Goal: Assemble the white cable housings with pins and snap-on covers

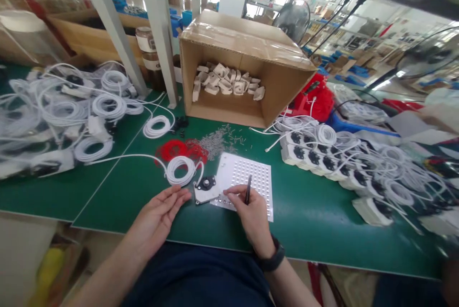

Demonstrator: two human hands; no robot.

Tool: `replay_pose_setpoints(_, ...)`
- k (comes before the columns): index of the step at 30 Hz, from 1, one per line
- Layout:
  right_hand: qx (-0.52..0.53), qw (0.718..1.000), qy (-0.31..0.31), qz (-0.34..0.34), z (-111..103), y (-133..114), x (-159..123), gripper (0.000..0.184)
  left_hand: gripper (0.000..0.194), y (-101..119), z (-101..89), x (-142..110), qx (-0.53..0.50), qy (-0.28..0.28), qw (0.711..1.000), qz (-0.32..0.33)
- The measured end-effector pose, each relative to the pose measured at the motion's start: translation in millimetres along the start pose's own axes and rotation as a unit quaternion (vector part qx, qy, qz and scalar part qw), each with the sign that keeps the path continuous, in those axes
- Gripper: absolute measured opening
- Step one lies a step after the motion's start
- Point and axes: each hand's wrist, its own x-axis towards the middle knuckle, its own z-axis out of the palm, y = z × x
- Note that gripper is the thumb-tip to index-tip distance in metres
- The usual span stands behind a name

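The white unit (207, 195) lies on the green table (107, 202) between the hands. The left hand's (161, 213) fingers bend loosely, tips close; any hold is unclear. The right hand (253, 211) is closed around a black pen-like tool (248, 188). Beyond, a cardboard box (247, 37) contains white pieces (227, 80); jar labels (153, 64) are illegible.

The right fingers (239, 189) hide part of the white sheet (239, 172).

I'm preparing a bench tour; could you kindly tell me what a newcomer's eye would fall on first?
Probably the open cardboard box at the back centre, with pale parts inside. Next, the bright red pile before it and white coiled cables heaped at left; nearest, the right hand holds a black tool.
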Motion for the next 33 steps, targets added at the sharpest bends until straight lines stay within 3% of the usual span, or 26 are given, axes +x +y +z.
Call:
replay_pose_setpoints(3, -0.034, 0.999, 0.038, -0.017, 9, 4, -6, 0.014, 0.017, -15, -1.8, -5, 0.029, -0.004, 0.999, 0.028)
replay_pose_setpoints(6, -0.091, 0.995, 0.038, -0.021, 14, 4, -6, 0.012, 0.011, -24, -3.4, -7, 0.093, 0.003, 0.978, 0.184)
replay_pose_setpoints(9, -0.153, 0.985, 0.041, -0.062, 17, 4, -4, 0.008, 0.008, -29, -5.0, -7, 0.236, 0.027, 0.887, 0.395)
replay_pose_setpoints(11, -0.187, 0.976, 0.039, -0.107, 17, 7, -4, 0.006, 0.003, -32, -5.2, -5, 0.323, 0.014, 0.833, 0.449)
replay_pose_setpoints(16, -0.217, 0.949, -0.011, -0.228, 15, 13, -5, 0.015, 0.005, -37, -5.8, 1, 0.407, -0.036, 0.797, 0.445)
replay_pose_setpoints(19, -0.212, 0.939, -0.036, -0.267, 14, 14, -5, 0.020, 0.007, -36, -8.9, 6, 0.439, -0.057, 0.773, 0.454)
replay_pose_setpoints(25, -0.216, 0.945, -0.034, -0.242, 13, 11, -3, 0.019, 0.012, -29, -12.0, 14, 0.517, -0.114, 0.701, 0.478)
replay_pose_setpoints(33, -0.187, 0.955, -0.061, -0.222, 4, 4, -13, 0.024, 0.024, -18, -7.3, 26, 0.598, -0.134, 0.649, 0.451)
